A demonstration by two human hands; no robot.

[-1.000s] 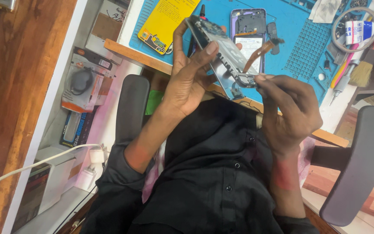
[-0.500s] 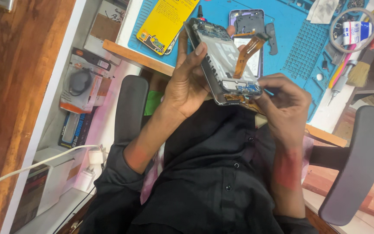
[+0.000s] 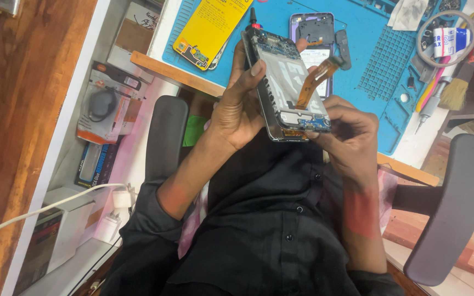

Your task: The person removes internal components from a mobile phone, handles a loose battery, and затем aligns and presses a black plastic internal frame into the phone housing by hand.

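My left hand (image 3: pixel 237 107) grips an opened phone (image 3: pixel 281 77) by its side edge, back cover off, inner frame and boards facing me. It is held above my lap, just in front of the desk edge. An orange flex cable (image 3: pixel 316 79) arches up from the phone's middle, its free end loose. My right hand (image 3: pixel 344 131) is at the phone's lower end, with fingertips pinched on the small blue board (image 3: pixel 314 121) there.
A blue repair mat (image 3: pixel 368 60) covers the desk. On it lie a yellow battery (image 3: pixel 209 24), a purple phone back cover (image 3: pixel 314 30), a tape roll (image 3: pixel 445 33), a brush (image 3: pixel 456 93) and a screwdriver. Chair armrests (image 3: pixel 163 137) flank me. Boxed goods (image 3: pixel 102 107) sit on the left.
The phone has swung round so its lower end points at me. My right hand has stayed at that end, fingers on the small board. The flex cable now stands clear of the frame.
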